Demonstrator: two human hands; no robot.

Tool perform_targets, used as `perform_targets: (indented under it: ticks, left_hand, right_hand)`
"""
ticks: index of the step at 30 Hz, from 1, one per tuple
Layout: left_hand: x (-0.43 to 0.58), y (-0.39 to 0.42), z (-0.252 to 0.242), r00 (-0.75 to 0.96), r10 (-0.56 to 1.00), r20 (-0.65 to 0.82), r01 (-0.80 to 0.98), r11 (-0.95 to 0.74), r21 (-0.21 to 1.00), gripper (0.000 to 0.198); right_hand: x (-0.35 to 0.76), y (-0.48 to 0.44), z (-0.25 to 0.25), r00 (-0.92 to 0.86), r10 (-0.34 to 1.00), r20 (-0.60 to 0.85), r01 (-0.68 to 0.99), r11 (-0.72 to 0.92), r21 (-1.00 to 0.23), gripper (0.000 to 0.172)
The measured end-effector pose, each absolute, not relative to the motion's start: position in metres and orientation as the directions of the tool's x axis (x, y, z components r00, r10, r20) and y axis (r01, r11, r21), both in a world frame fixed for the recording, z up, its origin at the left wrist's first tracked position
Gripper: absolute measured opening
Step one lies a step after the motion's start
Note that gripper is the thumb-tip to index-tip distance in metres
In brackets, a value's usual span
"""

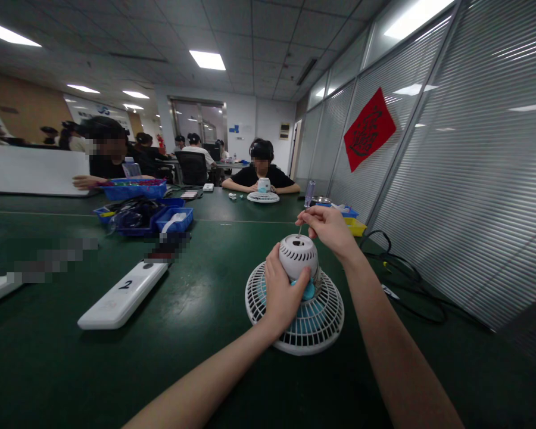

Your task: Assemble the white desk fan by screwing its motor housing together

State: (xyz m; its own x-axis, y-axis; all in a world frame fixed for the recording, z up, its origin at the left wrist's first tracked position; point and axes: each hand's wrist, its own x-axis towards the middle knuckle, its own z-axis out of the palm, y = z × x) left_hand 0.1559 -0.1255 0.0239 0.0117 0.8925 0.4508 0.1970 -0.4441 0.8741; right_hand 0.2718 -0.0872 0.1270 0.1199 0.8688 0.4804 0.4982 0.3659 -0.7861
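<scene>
A white fan (pixel 298 259) lies face down on the green table, its round grille against the tabletop and its motor housing on top. Pale blue blades show through the grille. My left hand (pixel 282 289) is wrapped round the near left side of the housing, thumb by a light blue knob (pixel 309 291). My right hand (pixel 326 226) pinches the shaft of a screwdriver (pixel 309 193) with a clear purplish handle. The shaft stands nearly upright, its tip at the top of the housing beside a dark opening. Whether a screw sits under the tip cannot be made out.
On the left lies a white device marked 2 (pixel 120 296). Blue bins (pixel 174 220) with cables stand beyond it. A yellow bin (pixel 355 226) and a black cable (pixel 411 277) are on the right. Across the table a person (pixel 261 173) sits behind another fan (pixel 263 195).
</scene>
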Motion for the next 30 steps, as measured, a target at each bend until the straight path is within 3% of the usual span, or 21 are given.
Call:
perform_targets:
  ticks: [5, 13, 19, 30]
  left_hand:
    - [0.1562, -0.1254, 0.0240, 0.010, 0.891, 0.454, 0.194, -0.447, 0.873, 0.063]
    - [0.1565, -0.1249, 0.0223, 0.012, 0.889, 0.458, 0.195, -0.451, 0.871, 0.064]
    - [0.1562, -0.1248, 0.0227, 0.005, 0.892, 0.452, 0.199, -0.444, 0.874, 0.064]
    - [0.1564, -0.1247, 0.0242, 0.011, 0.895, 0.446, 0.190, -0.440, 0.878, 0.065]
  right_hand:
    - [0.2729, -0.0857, 0.1247, 0.119, 0.858, 0.499, 0.531, 0.370, -0.763, 0.016]
    - [0.2738, -0.0884, 0.1251, 0.118, 0.791, 0.600, 0.713, 0.354, -0.606, 0.018]
    - [0.2748, -0.0874, 0.1229, 0.143, 0.820, 0.555, 0.611, 0.368, -0.701, 0.019]
    - [0.2739, -0.0876, 0.1262, 0.136, 0.862, 0.488, 0.541, 0.348, -0.766, 0.013]
